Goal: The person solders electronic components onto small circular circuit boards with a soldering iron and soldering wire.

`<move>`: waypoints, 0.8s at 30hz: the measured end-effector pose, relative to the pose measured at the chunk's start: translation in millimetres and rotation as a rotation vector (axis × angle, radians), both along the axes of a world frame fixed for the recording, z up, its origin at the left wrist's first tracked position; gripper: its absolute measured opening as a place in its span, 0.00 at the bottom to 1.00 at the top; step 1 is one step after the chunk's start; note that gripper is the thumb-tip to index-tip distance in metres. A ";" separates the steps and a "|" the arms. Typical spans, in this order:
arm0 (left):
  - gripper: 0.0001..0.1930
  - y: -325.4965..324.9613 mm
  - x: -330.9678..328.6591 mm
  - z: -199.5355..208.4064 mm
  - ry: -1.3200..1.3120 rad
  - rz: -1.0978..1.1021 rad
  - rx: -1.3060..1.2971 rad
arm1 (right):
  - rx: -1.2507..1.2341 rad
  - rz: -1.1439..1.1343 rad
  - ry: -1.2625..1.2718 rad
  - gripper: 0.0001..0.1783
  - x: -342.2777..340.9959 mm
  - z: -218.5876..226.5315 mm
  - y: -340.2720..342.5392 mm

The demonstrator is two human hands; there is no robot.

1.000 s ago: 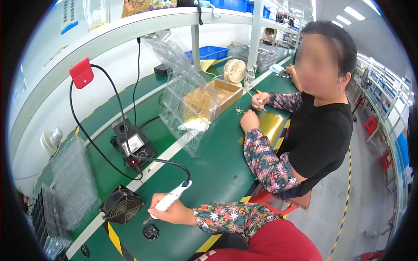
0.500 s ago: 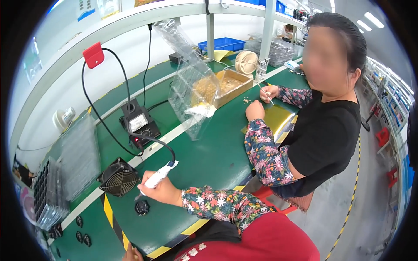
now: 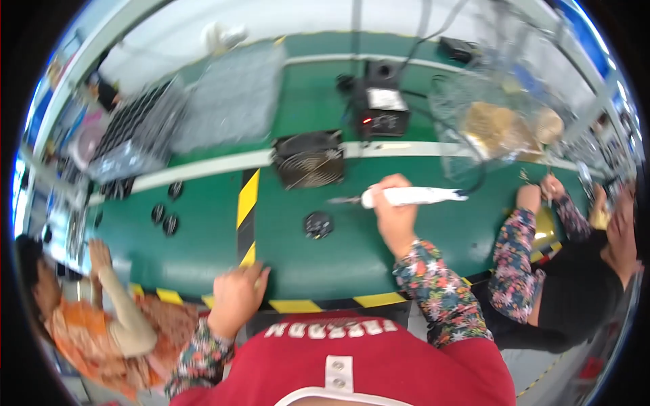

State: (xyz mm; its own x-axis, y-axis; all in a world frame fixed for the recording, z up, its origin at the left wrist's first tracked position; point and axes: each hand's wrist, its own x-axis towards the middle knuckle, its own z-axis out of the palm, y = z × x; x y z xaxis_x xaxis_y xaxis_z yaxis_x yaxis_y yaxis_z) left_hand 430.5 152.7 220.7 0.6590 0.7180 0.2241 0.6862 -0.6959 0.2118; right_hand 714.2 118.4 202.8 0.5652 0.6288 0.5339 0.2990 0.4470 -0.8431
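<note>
My right hand (image 3: 395,213) is closed around the white-wrapped handle of a soldering iron (image 3: 420,196). The iron lies level above the green bench, its thin tip pointing left and its dark cord running off to the right. Below and left of that tip sits a small round black part (image 3: 317,224), apart from it. My left hand (image 3: 237,296) rests by the bench's near edge, beside the striped tape. Its fingers are curled together, and whatever they may hold is hidden.
A square black fan (image 3: 309,160) stands behind the part, with a black soldering station (image 3: 382,101) farther back. Several round black parts (image 3: 170,224) lie left of the yellow-black tape (image 3: 248,203). Clear plastic trays (image 3: 139,135) are stacked at left. Co-workers sit on both sides.
My view has swung left and down, bringing my left hand and the left co-worker into fuller view. The iron's tip has lifted away from the round black part; my right hand still grips it.
</note>
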 end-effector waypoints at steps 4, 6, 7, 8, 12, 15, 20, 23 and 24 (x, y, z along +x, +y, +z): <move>0.06 17.2 31.6 10.9 -0.208 -0.090 0.031 | -0.022 0.081 0.131 0.05 -6.1 -0.4 2.8; 0.08 24.3 44.7 8.4 -0.273 -0.216 0.022 | -0.038 0.115 0.133 0.05 -7.2 -4.3 4.5; 0.08 27.0 48.5 6.3 -0.269 -0.203 0.006 | -0.034 0.135 0.130 0.05 -8.2 -5.3 6.4; 0.10 28.2 53.3 2.8 -0.247 -0.247 -0.012 | -0.044 0.131 0.134 0.05 -8.6 -5.8 4.8; 0.14 34.7 61.6 -9.6 -0.149 -0.327 -0.060 | -0.071 0.144 0.135 0.05 -9.7 -3.8 -0.6; 0.14 37.2 65.8 -18.4 -0.133 -0.344 -0.052 | -0.084 0.144 0.126 0.05 -9.9 -2.8 -1.7; 0.14 36.8 69.6 -24.3 -0.096 -0.336 0.005 | -0.089 0.170 0.115 0.05 -11.5 -1.7 -1.9; 0.13 37.4 71.4 -25.7 -0.098 -0.346 0.045 | -0.081 0.160 0.091 0.05 -11.6 -0.2 -2.7; 0.12 37.9 71.8 -26.4 -0.103 -0.361 0.051 | -0.078 0.154 0.091 0.05 -11.6 0.9 -3.1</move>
State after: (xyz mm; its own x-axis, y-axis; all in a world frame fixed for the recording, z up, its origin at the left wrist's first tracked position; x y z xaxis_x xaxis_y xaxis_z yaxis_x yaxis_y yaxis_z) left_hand 502.3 190.6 194.3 0.8396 0.4298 0.3322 0.3716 -0.9005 0.2260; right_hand 702.6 115.3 203.7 0.5028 0.7493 0.4310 0.1530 0.4136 -0.8975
